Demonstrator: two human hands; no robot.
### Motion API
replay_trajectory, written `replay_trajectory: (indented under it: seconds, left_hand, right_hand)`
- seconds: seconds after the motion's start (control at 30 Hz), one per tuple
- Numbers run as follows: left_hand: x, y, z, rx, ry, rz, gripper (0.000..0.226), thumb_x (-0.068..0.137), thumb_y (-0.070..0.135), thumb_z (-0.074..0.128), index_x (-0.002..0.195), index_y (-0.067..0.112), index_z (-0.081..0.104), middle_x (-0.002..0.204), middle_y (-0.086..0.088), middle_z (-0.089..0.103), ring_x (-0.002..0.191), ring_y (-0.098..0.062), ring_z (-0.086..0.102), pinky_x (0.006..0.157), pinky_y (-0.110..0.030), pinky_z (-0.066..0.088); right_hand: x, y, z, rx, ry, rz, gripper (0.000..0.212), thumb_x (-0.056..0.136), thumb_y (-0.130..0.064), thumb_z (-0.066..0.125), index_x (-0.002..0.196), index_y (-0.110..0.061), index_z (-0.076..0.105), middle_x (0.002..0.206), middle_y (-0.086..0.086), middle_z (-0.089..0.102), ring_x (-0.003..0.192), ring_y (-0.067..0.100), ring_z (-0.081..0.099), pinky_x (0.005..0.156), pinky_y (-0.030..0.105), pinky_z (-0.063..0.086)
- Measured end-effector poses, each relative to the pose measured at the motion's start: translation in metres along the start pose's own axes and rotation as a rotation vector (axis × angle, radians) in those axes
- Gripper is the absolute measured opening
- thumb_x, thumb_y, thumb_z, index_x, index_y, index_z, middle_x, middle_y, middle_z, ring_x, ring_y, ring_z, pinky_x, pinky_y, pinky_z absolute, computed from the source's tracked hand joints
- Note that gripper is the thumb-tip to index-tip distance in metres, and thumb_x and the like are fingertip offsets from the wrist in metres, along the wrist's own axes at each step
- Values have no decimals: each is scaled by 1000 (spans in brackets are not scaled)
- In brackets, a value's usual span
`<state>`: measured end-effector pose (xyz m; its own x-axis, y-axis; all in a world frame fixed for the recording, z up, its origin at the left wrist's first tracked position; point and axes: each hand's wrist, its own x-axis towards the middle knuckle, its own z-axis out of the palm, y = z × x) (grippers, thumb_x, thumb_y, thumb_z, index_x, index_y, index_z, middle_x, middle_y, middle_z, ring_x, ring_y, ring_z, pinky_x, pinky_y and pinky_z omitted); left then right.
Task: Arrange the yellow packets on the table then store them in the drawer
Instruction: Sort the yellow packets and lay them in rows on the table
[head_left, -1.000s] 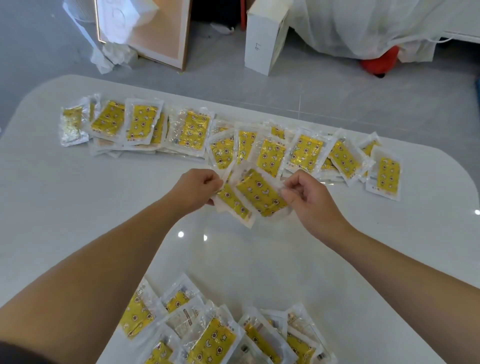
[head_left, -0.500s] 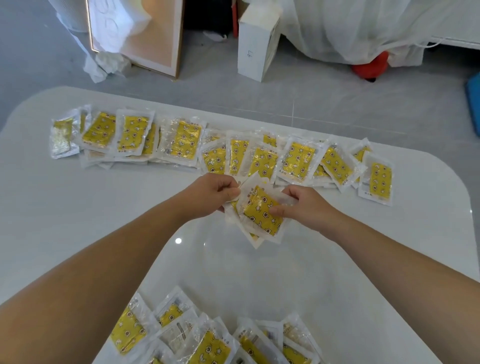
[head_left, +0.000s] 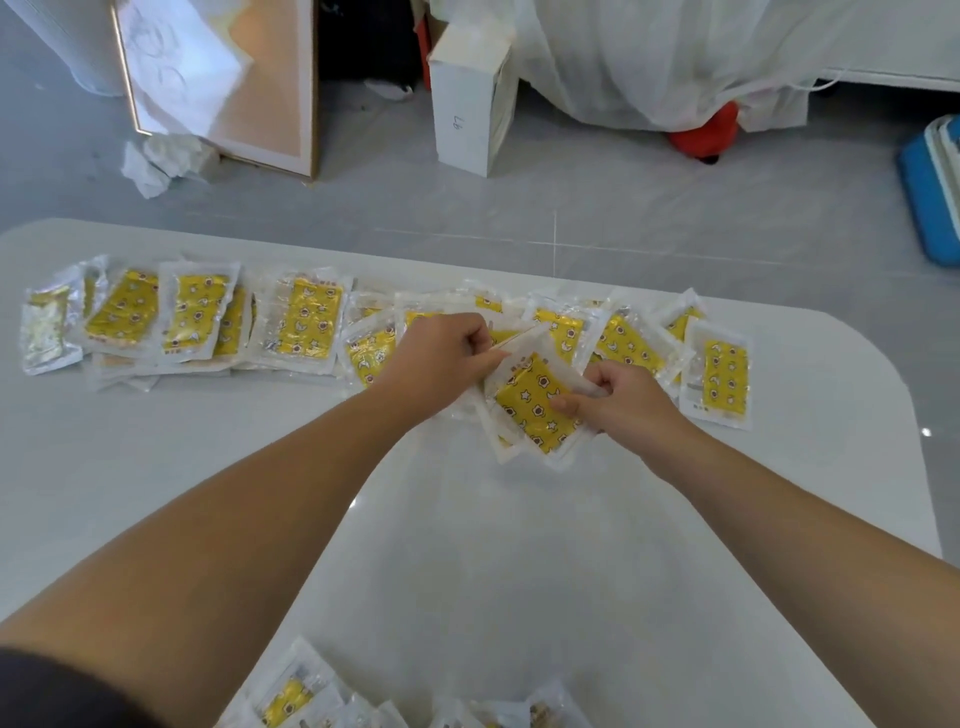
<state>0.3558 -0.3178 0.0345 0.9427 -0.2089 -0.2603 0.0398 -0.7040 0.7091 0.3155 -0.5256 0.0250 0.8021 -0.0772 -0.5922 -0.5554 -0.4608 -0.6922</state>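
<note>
A long row of yellow packets (head_left: 306, 322) in clear wrappers lies overlapped across the far side of the white table (head_left: 493, 545). Just in front of that row, both hands hold a small stack of yellow packets (head_left: 530, 400). My left hand (head_left: 441, 358) pinches the stack's upper left edge. My right hand (head_left: 618, 400) grips its right edge with the thumb on the top packet. A second loose pile of packets (head_left: 291, 701) sits at the near edge. No drawer is in view.
Beyond the table the grey floor holds a framed panel (head_left: 260, 93), a white box (head_left: 467, 104), crumpled paper (head_left: 161, 161), white sheeting over a red thing (head_left: 701, 130) and a blue container (head_left: 935, 197) at the right edge.
Both hands have drawn two fanned packets together into one stack and carried it forward, up against the far row. The view has tilted up, so less of the near pile shows.
</note>
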Motion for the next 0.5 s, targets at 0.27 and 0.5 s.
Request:
replay_trajectory:
  seconds: [0.27, 0.5]
  left_hand:
    - [43, -11, -15, 45, 31, -29, 28, 80, 13, 67, 78, 16, 39, 65, 1, 43, 56, -15, 33, 53, -28, 33]
    - [76, -3, -10, 381, -347, 47, 38, 91, 7, 55, 122, 25, 42, 102, -1, 57, 82, -22, 54, 66, -33, 45]
  right_hand:
    - [36, 22, -22, 450, 110, 157, 16, 83, -15, 74, 83, -13, 58, 93, 10, 61, 85, 23, 61, 80, 40, 55]
    - [54, 21, -9, 313, 225, 159, 19, 83, -18, 74, 84, -7, 59, 94, 16, 66, 90, 34, 67, 80, 49, 58]
